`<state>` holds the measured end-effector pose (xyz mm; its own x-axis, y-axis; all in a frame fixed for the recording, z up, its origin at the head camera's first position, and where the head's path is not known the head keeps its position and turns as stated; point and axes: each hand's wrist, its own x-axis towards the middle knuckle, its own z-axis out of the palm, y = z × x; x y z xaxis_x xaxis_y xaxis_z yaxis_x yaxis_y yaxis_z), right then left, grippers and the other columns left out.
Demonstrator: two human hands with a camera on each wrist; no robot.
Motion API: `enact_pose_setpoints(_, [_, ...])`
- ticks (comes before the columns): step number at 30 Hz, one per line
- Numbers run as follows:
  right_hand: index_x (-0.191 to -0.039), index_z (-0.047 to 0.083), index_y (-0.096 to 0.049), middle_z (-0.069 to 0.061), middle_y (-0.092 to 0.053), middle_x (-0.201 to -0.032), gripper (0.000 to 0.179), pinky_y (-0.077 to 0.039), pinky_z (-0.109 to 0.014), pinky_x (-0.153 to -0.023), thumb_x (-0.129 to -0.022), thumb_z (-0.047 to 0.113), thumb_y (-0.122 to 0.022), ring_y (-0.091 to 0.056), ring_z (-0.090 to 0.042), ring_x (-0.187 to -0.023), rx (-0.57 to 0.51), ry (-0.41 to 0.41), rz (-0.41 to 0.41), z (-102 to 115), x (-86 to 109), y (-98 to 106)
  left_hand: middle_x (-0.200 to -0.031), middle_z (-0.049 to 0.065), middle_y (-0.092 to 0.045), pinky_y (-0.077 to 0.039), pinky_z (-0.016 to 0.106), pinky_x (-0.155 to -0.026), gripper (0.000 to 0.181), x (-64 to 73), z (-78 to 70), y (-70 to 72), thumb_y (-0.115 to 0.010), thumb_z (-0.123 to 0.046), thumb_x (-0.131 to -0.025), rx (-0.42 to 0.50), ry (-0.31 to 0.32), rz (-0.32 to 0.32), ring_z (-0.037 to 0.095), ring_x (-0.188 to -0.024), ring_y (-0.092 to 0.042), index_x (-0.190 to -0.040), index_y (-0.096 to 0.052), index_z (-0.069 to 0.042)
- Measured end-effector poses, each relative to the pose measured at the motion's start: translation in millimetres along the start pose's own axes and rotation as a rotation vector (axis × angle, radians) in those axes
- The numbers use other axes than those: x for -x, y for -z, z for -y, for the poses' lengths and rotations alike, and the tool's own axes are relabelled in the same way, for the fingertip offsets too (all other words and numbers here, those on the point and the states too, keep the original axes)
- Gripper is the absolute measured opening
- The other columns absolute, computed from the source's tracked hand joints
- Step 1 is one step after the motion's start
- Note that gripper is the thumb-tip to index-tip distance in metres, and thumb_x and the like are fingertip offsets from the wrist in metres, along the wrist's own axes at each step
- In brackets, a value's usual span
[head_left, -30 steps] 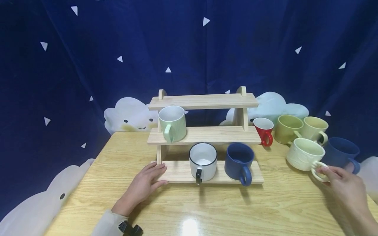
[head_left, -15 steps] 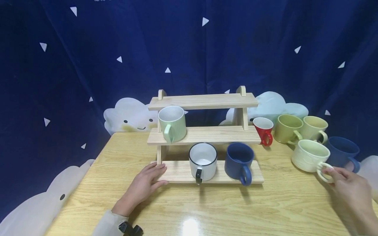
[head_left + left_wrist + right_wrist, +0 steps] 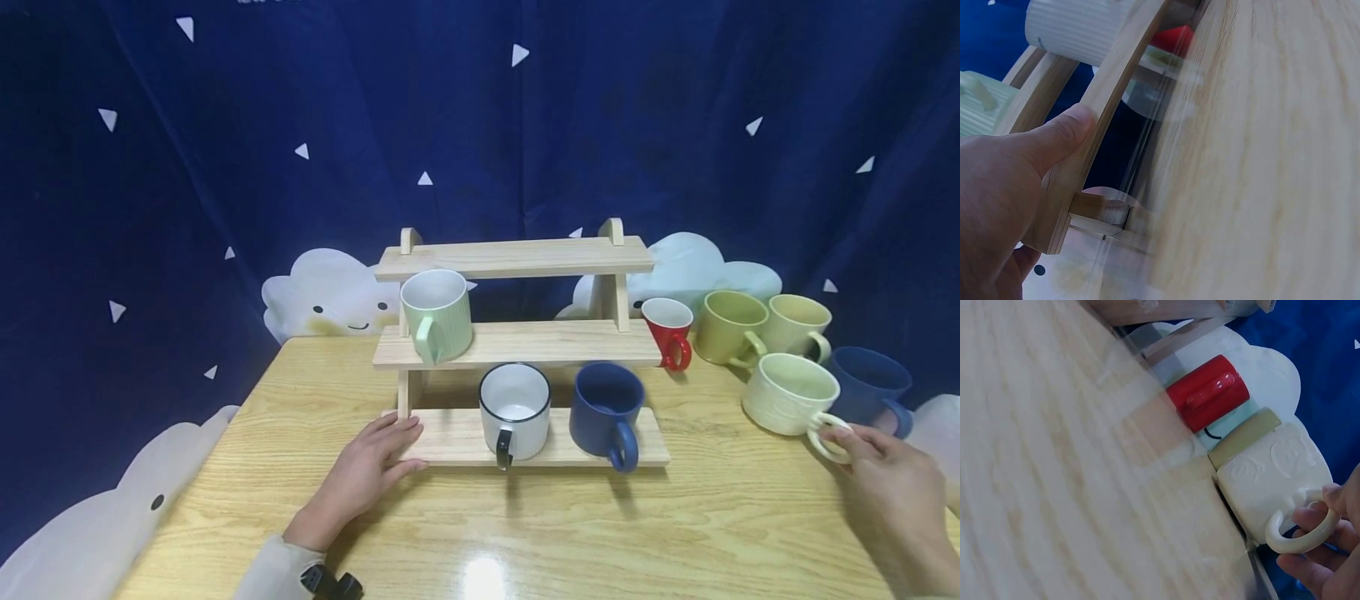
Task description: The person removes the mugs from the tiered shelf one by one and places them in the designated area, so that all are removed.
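At the right, my right hand (image 3: 896, 479) pinches the ring handle of a cream embossed mug (image 3: 787, 396). The right wrist view shows thumb and fingers around that handle (image 3: 1304, 540). My left hand (image 3: 367, 467) holds the left end of the bottom board of a three-tier wooden shelf (image 3: 457, 437), its thumb (image 3: 1063, 134) lying along the board's edge. A white mug with a black rim (image 3: 516, 421) and a blue mug (image 3: 606, 408) stand on this board, handles toward me. On the middle board sits a ribbed pale-green mug (image 3: 442, 321).
Behind the cream mug stand an olive mug (image 3: 723, 333) and a pale-yellow mug (image 3: 791, 329). A wide dark-blue mug (image 3: 862, 392) is just right of it. A red mug (image 3: 667, 333) stands beside the shelf's right end. A blue curtain (image 3: 480, 108) hangs behind the table (image 3: 562, 533).
My right hand has shifted the cream mug a little to the right, toward the wide dark-blue mug, and has almost stopped in the last half second. My left hand keeps its place.
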<state>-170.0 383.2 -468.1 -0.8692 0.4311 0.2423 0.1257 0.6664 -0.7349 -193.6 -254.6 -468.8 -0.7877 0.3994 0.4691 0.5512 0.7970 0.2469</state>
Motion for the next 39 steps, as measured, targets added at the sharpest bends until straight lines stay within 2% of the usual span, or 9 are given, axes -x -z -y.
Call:
enact_pose_setpoints(3, [-0.104, 0.017, -0.075, 0.044, -0.052, -0.082, 0.034, -0.035, -0.017, -0.056, -0.099, 0.044, -0.055, -0.044, 0.009, -0.072, -0.003, -0.028, -0.001, -6, -2.8, -2, -0.132, 0.006, -0.062, -0.041, 0.049, -0.107, 0.057, 0.2, -0.4, 0.7, -0.077, -0.042, -0.081, -0.001, 0.001, 0.001, 0.034, -0.127, -0.051, -0.127, -0.066, -0.010])
enact_pose_setpoints(10, [-0.106, 0.009, -0.071, 0.048, -0.042, -0.073, 0.041, -0.033, -0.019, -0.059, -0.098, 0.046, -0.054, -0.039, 0.016, -0.072, 0.045, -0.035, -0.012, -12, -8.4, -3, -0.132, 0.006, -0.062, -0.041, 0.049, -0.107, 0.057, -1.0, -0.6, 0.6, -0.077, -0.042, -0.081, -0.005, 0.003, 0.007, 0.034, -0.127, -0.051, -0.127, -0.066, -0.010])
enact_pose_setpoints(12, [-0.111, 0.005, -0.069, 0.047, -0.041, -0.071, 0.045, -0.033, -0.021, -0.060, -0.099, 0.045, -0.053, -0.038, 0.018, -0.070, 0.061, -0.036, -0.009, -11, -9.3, -2, -0.132, 0.006, -0.062, -0.041, 0.050, -0.107, 0.057, -1.5, -0.5, 0.6, -0.077, -0.042, -0.081, -0.007, -0.001, 0.006, 0.034, -0.127, -0.051, -0.127, -0.066, -0.010])
enact_pose_setpoints(15, [-0.121, -0.003, -0.062, 0.043, -0.044, -0.068, 0.053, -0.033, -0.022, -0.061, -0.099, 0.044, -0.053, -0.037, 0.018, -0.068, 0.081, -0.038, -0.005, -9, -9.5, 0, -0.132, 0.006, -0.062, -0.041, 0.050, -0.107, 0.056, -2.0, -0.6, 0.8, -0.077, -0.042, -0.081, -0.008, -0.005, 0.003, 0.034, -0.127, -0.051, -0.126, -0.066, -0.010])
enact_pose_setpoints(18, [-0.123, -0.005, -0.060, 0.033, -0.054, -0.069, 0.054, -0.032, -0.023, -0.061, -0.100, 0.043, -0.053, -0.037, 0.016, -0.069, 0.109, -0.031, -0.021, -8, -9.2, 1, -0.132, 0.006, -0.062, -0.041, 0.050, -0.107, 0.057, -2.2, -0.7, 1.1, -0.076, -0.043, -0.082, -0.008, -0.004, 0.003, 0.034, -0.127, -0.050, -0.127, -0.066, -0.010])
enact_pose_setpoints(22, [-0.124, -0.001, -0.062, 0.035, -0.052, -0.069, 0.053, -0.032, -0.023, -0.061, -0.099, 0.044, -0.054, -0.040, 0.011, -0.071, 0.122, -0.058, -0.056, -7, -7.3, 2, -0.132, 0.006, -0.062, -0.041, 0.050, -0.107, 0.057, -2.2, -0.7, 1.0, -0.076, -0.043, -0.082, -0.008, -0.002, 0.003, 0.034, -0.127, -0.051, -0.127, -0.066, -0.010])
enact_pose_setpoints(26, [-0.125, -0.001, -0.062, 0.046, -0.041, -0.068, 0.056, -0.033, -0.022, -0.059, -0.097, 0.046, -0.056, -0.040, 0.011, -0.071, 0.080, -0.091, -0.076, -8, -4.9, -1, -0.132, 0.006, -0.062, -0.042, 0.050, -0.106, 0.057, -2.5, 0.0, 0.2, -0.076, -0.043, -0.081, -0.013, -0.009, -0.008, 0.034, -0.126, -0.051, -0.126, -0.067, -0.009])
enact_pose_setpoints(32, [-0.120, -0.003, -0.064, 0.051, -0.036, -0.067, 0.052, -0.033, -0.021, -0.058, -0.097, 0.043, -0.057, -0.034, 0.021, -0.070, 0.092, -0.031, -0.075, -7, -5.3, -1, -0.131, 0.006, -0.063, -0.043, 0.050, -0.105, 0.056, -2.2, 0.3, 0.5, -0.077, -0.042, -0.081, -0.013, -0.016, -0.019, 0.034, -0.125, -0.052, -0.125, -0.067, -0.009])
enact_pose_setpoints(39, [-0.119, -0.004, -0.063, 0.050, -0.036, -0.070, 0.049, -0.033, -0.022, -0.059, -0.098, 0.040, -0.058, -0.033, 0.022, -0.071, 0.096, 0.037, -0.060, -8, -4.5, 0, -0.131, 0.006, -0.062, -0.043, 0.050, -0.105, 0.055, -0.2, 0.9, -0.2, -0.077, -0.042, -0.082, -0.012, -0.024, -0.021, 0.034, -0.125, -0.053, -0.125, -0.067, -0.010])
